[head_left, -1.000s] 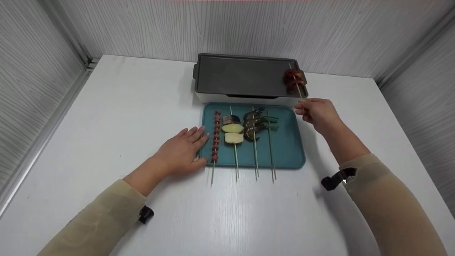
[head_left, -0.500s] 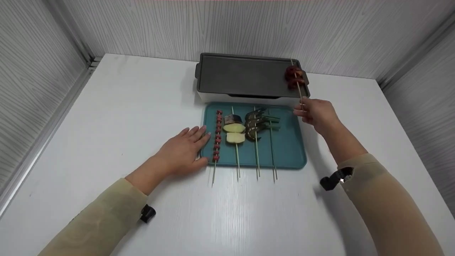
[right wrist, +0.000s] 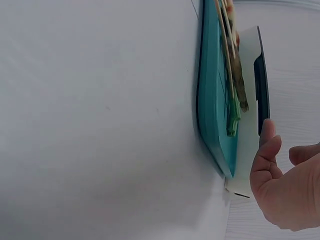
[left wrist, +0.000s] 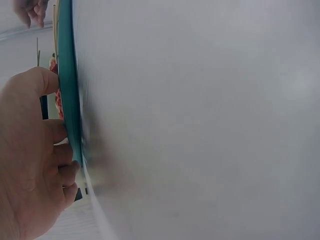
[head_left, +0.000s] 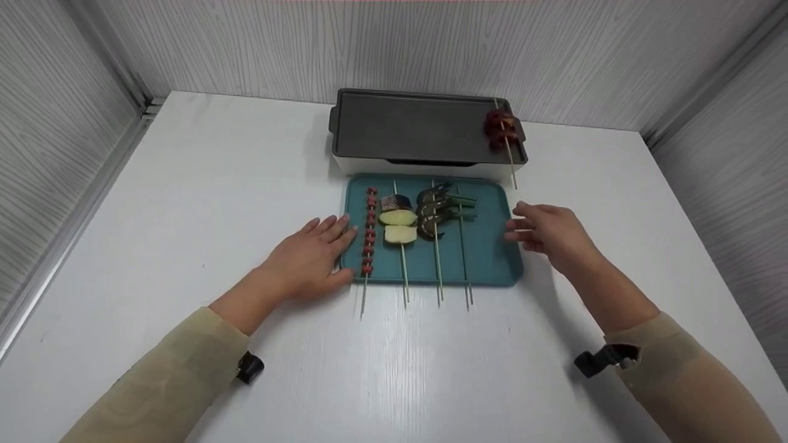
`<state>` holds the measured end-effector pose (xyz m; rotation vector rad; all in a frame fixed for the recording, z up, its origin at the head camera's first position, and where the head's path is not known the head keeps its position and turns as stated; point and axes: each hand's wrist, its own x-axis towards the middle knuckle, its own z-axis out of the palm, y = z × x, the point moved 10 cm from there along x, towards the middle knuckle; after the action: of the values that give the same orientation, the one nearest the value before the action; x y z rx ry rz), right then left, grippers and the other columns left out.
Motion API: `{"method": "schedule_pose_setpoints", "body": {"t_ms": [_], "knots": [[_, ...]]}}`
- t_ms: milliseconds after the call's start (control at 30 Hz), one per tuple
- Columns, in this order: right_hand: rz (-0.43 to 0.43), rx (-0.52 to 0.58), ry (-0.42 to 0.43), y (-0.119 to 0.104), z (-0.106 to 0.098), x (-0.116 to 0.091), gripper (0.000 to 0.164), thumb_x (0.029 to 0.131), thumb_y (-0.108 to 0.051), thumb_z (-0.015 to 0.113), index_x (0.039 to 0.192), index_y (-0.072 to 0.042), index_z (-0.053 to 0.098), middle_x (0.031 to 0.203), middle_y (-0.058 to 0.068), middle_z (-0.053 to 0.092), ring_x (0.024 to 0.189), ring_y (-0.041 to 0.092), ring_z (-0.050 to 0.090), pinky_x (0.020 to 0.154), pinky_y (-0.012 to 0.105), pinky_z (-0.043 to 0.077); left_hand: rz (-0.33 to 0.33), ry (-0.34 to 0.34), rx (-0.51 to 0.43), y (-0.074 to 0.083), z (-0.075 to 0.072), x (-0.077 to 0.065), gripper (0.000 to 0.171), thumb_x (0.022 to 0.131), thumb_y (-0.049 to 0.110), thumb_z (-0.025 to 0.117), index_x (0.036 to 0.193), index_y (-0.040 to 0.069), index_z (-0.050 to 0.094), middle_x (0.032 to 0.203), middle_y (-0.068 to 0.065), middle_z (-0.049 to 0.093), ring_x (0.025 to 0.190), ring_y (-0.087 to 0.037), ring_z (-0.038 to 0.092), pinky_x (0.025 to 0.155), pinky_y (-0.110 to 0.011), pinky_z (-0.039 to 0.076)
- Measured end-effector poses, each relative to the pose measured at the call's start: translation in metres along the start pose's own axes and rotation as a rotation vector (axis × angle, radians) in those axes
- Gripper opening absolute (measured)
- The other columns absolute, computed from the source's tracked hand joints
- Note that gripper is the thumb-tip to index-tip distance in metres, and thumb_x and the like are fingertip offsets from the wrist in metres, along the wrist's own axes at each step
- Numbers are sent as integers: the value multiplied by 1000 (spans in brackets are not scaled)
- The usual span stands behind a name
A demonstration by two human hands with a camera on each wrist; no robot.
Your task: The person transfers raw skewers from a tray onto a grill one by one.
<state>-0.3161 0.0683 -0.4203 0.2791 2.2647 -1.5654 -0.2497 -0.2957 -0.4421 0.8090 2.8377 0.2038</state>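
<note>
Tray [head_left: 492,255], teal, one: center of the frame, lying flat on the counter [head_left: 394,369] just below the grill.

Skewers on tray, four, side by side from left to right: pink skewer [head_left: 369,234], slice skewer [head_left: 400,234], shrimp skewer [head_left: 434,212], stalk skewer [head_left: 463,237]. Bare ends overhang the near rim, probably so that each can be pinched without touching food; the gaps presumably keep them from catching.

Grill [head_left: 406,126], dark plate on white base: upper center.

Red skewer [head_left: 501,130], one: on the plate's right end, upper right of center. Food rests on the plate while the stick juts past the near edge, likely to keep a grip handy.

Left hand [head_left: 308,258]: fingers spread across the tray's left rim, apparently to steady it.

Right hand [head_left: 554,237]: holds nothing, fingers loosely bent, thumb apart; beside the tray's right rim, contact uncertain.
</note>
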Motion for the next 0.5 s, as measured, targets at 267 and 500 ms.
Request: {"method": "schedule_pose_setpoints", "body": {"t_ms": [267,500], "knots": [[2,-11,-84,17,22,-38,61,109,-42,58,151,3,52,119,10,72,98,16,75,87,28,55,0,4,-1,-1,-1,0,79,105,50,46,165,0,33,173,-21,22,160,-38,21,130,-54,16],[58,33,-194,42,47,-62,54,109,-36,61,146,4,55,111,9,77,94,17,77,80,27,55,1,-2,-5,0,-2,0,79,105,50,46,165,1,32,173,-20,21,160,-38,20,130,-53,16]]}}
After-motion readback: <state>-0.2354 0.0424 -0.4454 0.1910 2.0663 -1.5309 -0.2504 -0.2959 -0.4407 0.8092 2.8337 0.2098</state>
